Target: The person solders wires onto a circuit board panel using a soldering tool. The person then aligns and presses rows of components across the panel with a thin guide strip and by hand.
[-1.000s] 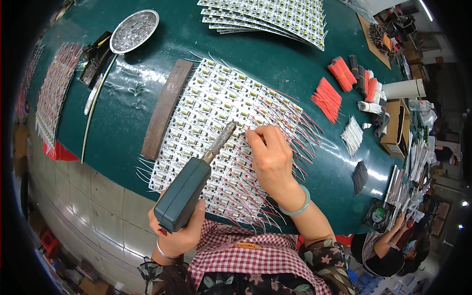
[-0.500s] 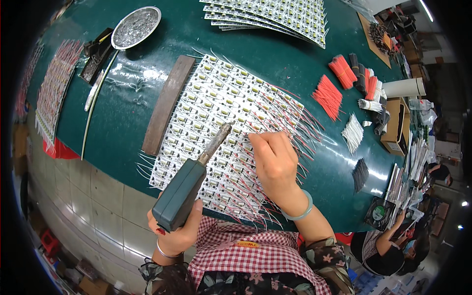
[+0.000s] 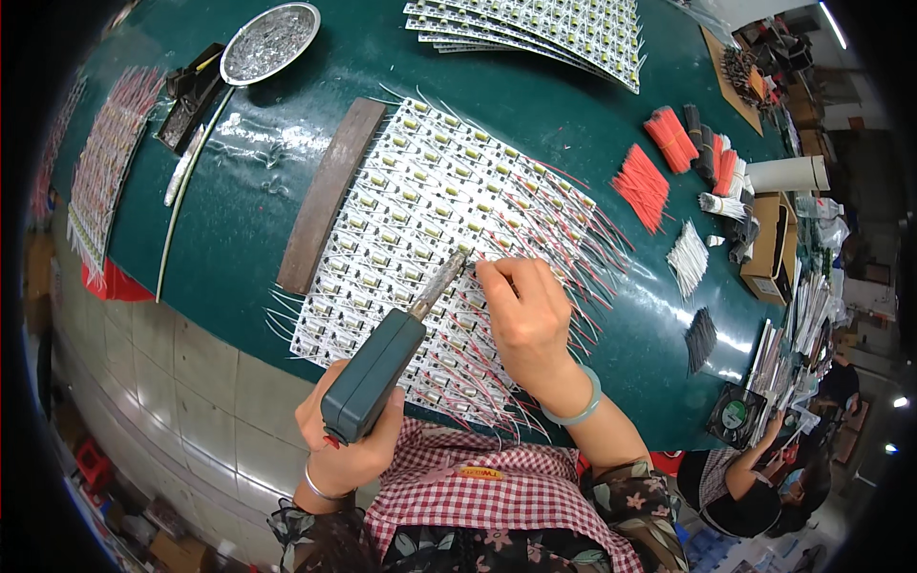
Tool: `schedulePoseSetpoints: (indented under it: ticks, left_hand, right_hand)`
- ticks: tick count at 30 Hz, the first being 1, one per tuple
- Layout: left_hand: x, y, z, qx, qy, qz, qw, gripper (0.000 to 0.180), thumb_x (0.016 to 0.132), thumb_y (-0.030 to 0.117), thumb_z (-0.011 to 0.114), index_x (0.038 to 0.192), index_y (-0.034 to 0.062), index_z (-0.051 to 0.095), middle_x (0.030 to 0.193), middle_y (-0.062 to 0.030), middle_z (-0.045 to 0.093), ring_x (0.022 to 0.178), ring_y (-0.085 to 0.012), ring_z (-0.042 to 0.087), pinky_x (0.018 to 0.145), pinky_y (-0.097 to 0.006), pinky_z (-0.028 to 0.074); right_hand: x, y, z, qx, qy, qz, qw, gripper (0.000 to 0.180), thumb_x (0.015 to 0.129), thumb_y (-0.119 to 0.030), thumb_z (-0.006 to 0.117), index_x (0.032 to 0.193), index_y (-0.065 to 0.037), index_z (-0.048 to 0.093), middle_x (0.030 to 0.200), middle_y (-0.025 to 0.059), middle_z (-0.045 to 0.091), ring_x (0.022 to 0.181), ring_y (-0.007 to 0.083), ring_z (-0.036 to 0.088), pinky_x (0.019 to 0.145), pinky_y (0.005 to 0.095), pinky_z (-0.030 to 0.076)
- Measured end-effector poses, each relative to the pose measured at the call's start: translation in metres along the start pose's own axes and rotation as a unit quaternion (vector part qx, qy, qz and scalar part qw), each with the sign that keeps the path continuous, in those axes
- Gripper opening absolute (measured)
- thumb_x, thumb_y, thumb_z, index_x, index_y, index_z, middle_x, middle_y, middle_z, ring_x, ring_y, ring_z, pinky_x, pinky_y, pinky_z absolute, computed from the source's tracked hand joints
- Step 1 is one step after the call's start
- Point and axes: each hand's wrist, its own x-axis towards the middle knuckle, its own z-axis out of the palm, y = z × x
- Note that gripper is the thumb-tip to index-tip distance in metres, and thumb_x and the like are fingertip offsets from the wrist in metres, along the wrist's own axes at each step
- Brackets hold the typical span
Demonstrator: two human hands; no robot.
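My left hand point(image 3: 355, 435) is wrapped round the dark green body of a soldering gun point(image 3: 374, 374), whose metal barrel points away from me and to the right. Its tip reaches the middle of a white circuit board panel point(image 3: 330, 329) with rows of small yellow-topped parts. Just right of the tip, my right hand point(image 3: 530, 320) pinches a thin wire, mostly hidden by the fingers, against the panel. Red wires point(image 3: 597, 229) stick out along the panel's right side, and white wires lie across its left part.
A brown wooden bar point(image 3: 334, 196) lies along the panel's left edge. Beyond are a metal dish of scraps point(image 3: 270, 45) and stacked panels point(image 3: 535, 29). Bundles of red wires point(image 3: 638, 189), white wires point(image 3: 687, 258) and black wires point(image 3: 701, 339) lie right. Another wired panel point(image 3: 110, 177) is far left.
The soldering gun has moved right and slightly away from me, bringing its tip close to my right fingertips. My right hand has shifted slightly left.
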Motion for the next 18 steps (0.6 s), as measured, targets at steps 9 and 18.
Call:
schedulePoseSetpoints:
  ticks: [9,18]
  left_hand:
    - [0.0006,0.0001,0.0006,-0.007,0.002,-0.014,1.0,0.021,0.075,-0.005,0.076,0.095,-0.0063,0.068,0.089,-0.0135,0.068,0.072,-0.017,0.066,0.063,-0.028,0.052]
    - [0.0017,-0.003,-0.0001,-0.014,-0.016,-0.018,1.0,0.02,0.075,-0.006,0.076,0.094,-0.0053,0.069,0.089,-0.0131,0.068,0.07,-0.0185,0.066,0.062,-0.028,0.052]
  right_hand:
    - [0.0021,-0.0004,0.0009,-0.006,0.012,0.005,1.0,0.032,0.071,0.008,0.069,0.103,0.002,0.069,0.089,0.0123,0.064,0.075,0.0261,0.063,0.06,0.0349,0.052]
    - [0.005,-0.0022,-0.0008,-0.016,-0.012,-0.008,1.0,0.028,0.073,0.001,0.064,0.101,0.006,0.066,0.091,0.0115,0.058,0.078,0.0254,0.059,0.063,0.0348,0.05]
